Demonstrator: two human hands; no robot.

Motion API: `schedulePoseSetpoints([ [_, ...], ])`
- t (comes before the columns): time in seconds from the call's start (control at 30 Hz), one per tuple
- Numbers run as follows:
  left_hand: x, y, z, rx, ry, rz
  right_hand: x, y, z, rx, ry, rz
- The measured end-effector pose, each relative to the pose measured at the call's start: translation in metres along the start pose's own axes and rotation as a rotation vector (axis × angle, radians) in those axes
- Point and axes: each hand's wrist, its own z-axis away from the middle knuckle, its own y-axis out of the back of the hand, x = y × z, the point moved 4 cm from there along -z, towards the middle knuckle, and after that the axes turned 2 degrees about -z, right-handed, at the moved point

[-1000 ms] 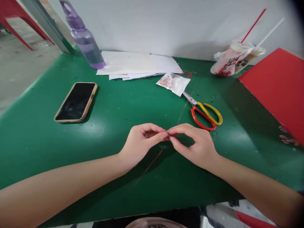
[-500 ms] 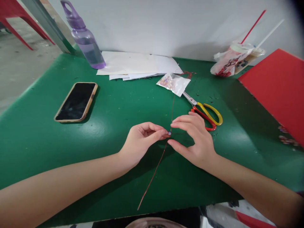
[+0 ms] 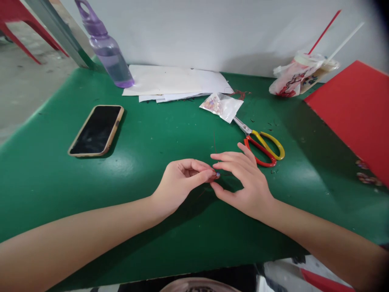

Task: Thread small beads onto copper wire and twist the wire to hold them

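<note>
Between its thumb and fingers, my left hand [image 3: 185, 178] pinches a small bluish bead [image 3: 218, 175] with thin reddish wire. A faint length of the wire [image 3: 214, 140] rises above the fingertips. My right hand [image 3: 246, 178] is just to the right, its thumb and fingers apart around the bead, with nothing visibly held. Beyond my right hand lie scissors [image 3: 264, 148] with one red and one yellow handle. A small clear packet of beads [image 3: 221, 106] rests over the tips of the scissors.
On the green table [image 3: 136, 243] are a phone [image 3: 97, 129], a purple bottle [image 3: 111, 59], white papers [image 3: 179, 81], bagged drinks [image 3: 299, 77] and a red board [image 3: 358, 117]. Loose beads [image 3: 367, 178] lie by the board's edge. A white wall stands behind.
My right hand has shifted slightly left and its fingers have spread a little. The long wire end that hung toward the table's front edge no longer shows there.
</note>
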Motion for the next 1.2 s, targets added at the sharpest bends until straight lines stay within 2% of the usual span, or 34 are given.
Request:
schedulePoseSetpoints([
  [0.33,0.0002,-0.0045,0.0041,-0.033,-0.001,-0.022,-0.0022,-0.0017,0.001,-0.017,-0.022,-0.003],
  [0.6,-0.0048,-0.0015,0.0028,-0.026,0.084,0.079,-0.0005,-0.0045,0.002,-0.062,-0.04,0.006],
  [0.93,-0.0059,0.0002,-0.001,-0.002,0.144,0.146,-0.0018,-0.0039,0.0033,-0.095,0.0,0.029],
  [1.2,-0.0055,0.0003,-0.0002,-0.012,0.154,0.132,0.0,-0.0015,0.003,-0.068,0.034,0.041],
])
